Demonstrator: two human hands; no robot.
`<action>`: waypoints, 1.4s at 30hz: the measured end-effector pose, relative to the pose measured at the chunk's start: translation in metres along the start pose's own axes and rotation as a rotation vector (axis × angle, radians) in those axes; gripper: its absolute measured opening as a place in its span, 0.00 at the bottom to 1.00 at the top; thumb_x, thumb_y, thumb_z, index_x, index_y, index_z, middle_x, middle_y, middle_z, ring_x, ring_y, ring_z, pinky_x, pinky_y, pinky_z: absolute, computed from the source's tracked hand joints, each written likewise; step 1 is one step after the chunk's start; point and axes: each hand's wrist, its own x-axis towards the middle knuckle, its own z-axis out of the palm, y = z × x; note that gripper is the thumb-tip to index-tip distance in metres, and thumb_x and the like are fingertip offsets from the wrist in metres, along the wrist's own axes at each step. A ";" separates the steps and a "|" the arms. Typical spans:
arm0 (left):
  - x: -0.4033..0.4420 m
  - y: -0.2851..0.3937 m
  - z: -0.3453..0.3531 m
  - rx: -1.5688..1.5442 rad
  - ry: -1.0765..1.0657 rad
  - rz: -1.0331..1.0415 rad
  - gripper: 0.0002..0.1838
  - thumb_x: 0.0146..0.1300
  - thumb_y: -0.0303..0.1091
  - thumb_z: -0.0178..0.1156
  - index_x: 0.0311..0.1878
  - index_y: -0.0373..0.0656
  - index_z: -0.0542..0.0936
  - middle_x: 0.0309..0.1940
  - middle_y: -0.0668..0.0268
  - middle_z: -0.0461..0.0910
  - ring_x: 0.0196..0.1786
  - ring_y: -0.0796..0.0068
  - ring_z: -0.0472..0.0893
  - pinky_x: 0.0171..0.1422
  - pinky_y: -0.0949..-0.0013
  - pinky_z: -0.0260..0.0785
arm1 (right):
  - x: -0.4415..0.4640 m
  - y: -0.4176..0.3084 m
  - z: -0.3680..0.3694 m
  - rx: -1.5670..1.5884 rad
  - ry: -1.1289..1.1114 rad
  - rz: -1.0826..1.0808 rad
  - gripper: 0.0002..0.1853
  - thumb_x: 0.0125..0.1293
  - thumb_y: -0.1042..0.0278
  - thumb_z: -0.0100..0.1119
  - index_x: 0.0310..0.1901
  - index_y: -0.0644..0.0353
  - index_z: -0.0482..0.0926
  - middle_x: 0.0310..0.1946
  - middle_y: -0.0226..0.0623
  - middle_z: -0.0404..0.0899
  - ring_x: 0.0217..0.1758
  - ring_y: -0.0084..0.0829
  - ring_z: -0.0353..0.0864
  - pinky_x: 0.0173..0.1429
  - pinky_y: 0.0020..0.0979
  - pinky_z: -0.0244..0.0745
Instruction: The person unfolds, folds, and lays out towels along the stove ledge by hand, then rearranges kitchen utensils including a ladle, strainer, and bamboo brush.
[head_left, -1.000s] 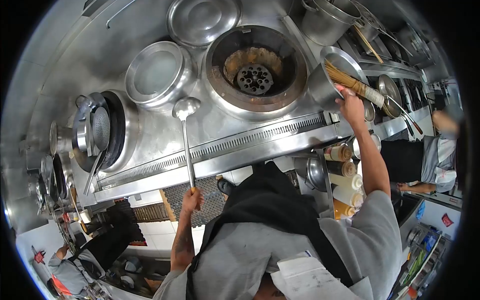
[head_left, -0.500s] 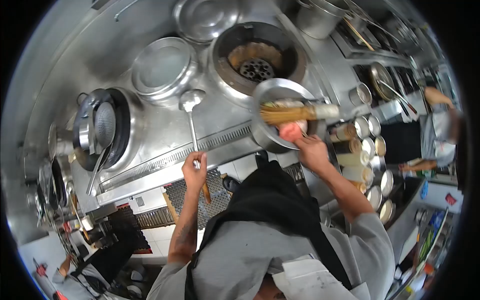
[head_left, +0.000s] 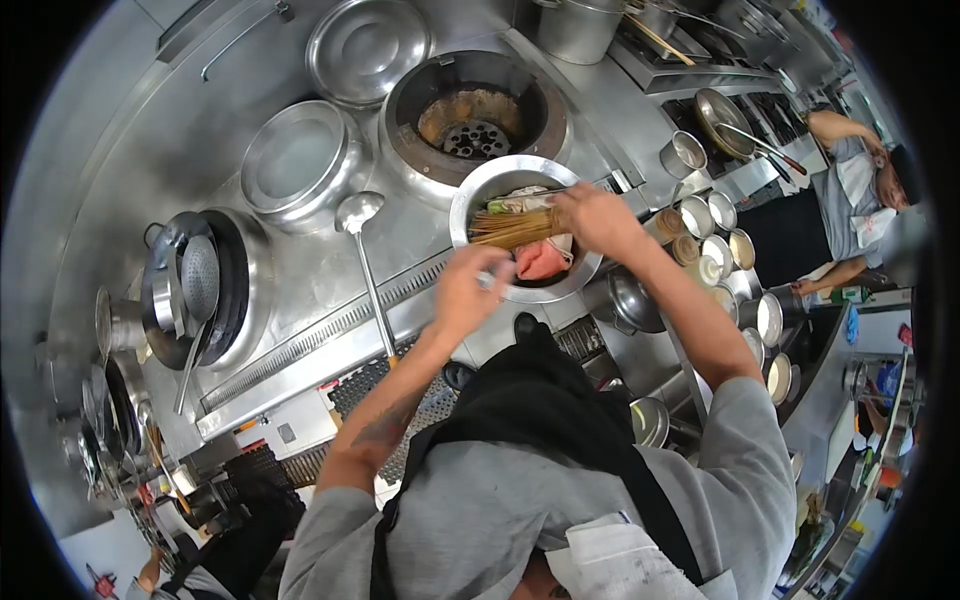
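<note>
A steel pot point(head_left: 466, 205) with a wide rim stands at the counter's front edge. In it lie a bamboo wok brush point(head_left: 512, 228), a pink-red cloth point(head_left: 541, 260) and some pale cloth. My right hand point(head_left: 600, 222) is closed around the brush's bound end, which its fingers cover. At the pot's near-left rim is my left hand point(head_left: 472, 290), slightly blurred, thumb and fingers apart; I cannot tell whether it touches the rim. A long-handled steel ladle point(head_left: 367, 265) lies on the counter to the left, its wooden end over the front edge.
Behind the pot is an open wok burner point(head_left: 475, 140). Round steel lids point(head_left: 292, 160) sit left of it, beside a wok point(head_left: 215, 290) holding a perforated skimmer point(head_left: 200, 278). Several seasoning containers point(head_left: 697, 215) stand at right, where another person point(head_left: 830, 200) stands.
My left hand has let go of the ladle and moved right to the pot. The right hand has moved from the pink-red cloth up to the brush. The view has shifted.
</note>
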 end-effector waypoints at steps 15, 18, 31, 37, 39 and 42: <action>0.074 -0.012 0.110 0.721 -0.578 -0.389 0.33 0.58 0.57 0.68 0.56 0.39 0.78 0.47 0.47 0.85 0.52 0.45 0.85 0.57 0.50 0.78 | 0.044 0.047 -0.005 -0.236 -0.338 0.130 0.24 0.55 0.58 0.71 0.54 0.55 0.81 0.51 0.40 0.81 0.56 0.44 0.82 0.54 0.44 0.78; 0.081 -0.030 0.118 0.744 -0.632 -0.451 0.29 0.64 0.50 0.65 0.62 0.40 0.75 0.49 0.51 0.85 0.52 0.53 0.86 0.59 0.55 0.78 | 0.038 0.066 0.000 -0.110 -0.455 0.122 0.31 0.52 0.56 0.75 0.58 0.53 0.79 0.51 0.41 0.81 0.55 0.44 0.83 0.51 0.42 0.79; 0.087 -0.010 0.099 1.020 -0.814 -0.381 0.14 0.58 0.35 0.67 0.46 0.40 0.87 0.47 0.54 0.88 0.51 0.56 0.87 0.54 0.56 0.80 | 0.041 0.017 0.066 -0.321 -0.256 0.042 0.27 0.64 0.50 0.63 0.65 0.43 0.76 0.53 0.38 0.82 0.56 0.39 0.83 0.55 0.50 0.70; 0.110 -0.014 0.081 1.097 -0.860 -0.341 0.19 0.52 0.42 0.70 0.43 0.40 0.88 0.44 0.53 0.88 0.51 0.55 0.87 0.54 0.57 0.80 | 0.051 0.027 0.054 -0.276 -0.272 0.051 0.18 0.67 0.57 0.61 0.58 0.41 0.80 0.49 0.32 0.85 0.55 0.33 0.84 0.53 0.47 0.70; 0.145 0.038 0.028 1.038 -0.809 -0.284 0.18 0.51 0.40 0.68 0.42 0.38 0.87 0.41 0.49 0.87 0.48 0.50 0.87 0.50 0.56 0.80 | 0.043 0.027 0.050 -0.257 -0.275 0.068 0.16 0.66 0.57 0.62 0.56 0.41 0.81 0.48 0.32 0.85 0.55 0.33 0.84 0.53 0.46 0.70; 0.159 0.051 -0.046 0.706 -0.643 -0.131 0.18 0.51 0.40 0.69 0.41 0.37 0.84 0.38 0.56 0.86 0.40 0.57 0.85 0.47 0.61 0.78 | 0.040 0.032 0.047 -0.262 -0.273 0.043 0.17 0.67 0.56 0.61 0.57 0.40 0.82 0.45 0.30 0.86 0.52 0.32 0.85 0.51 0.43 0.68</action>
